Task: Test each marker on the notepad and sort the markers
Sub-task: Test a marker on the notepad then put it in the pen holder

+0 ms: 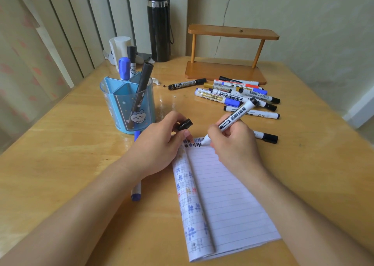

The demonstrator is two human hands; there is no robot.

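Observation:
My right hand point(232, 144) grips a white marker with black lettering point(236, 116), its tip down on the top of the lined notepad point(226, 201) beside black test marks. My left hand point(159, 142) pinches the black cap point(185, 124) and rests at the notepad's top left corner. A pile of several markers point(238, 96) lies beyond the hands. A blue divided pen holder point(129, 104) at the left holds three markers.
A blue marker point(136, 193) lies partly under my left forearm. A black-capped marker point(266, 137) lies right of my right hand, and one with a gold tip point(186, 84) lies alone. A wooden shelf point(226, 67), a black flask point(158, 25) and a white roll point(119, 47) stand at the back.

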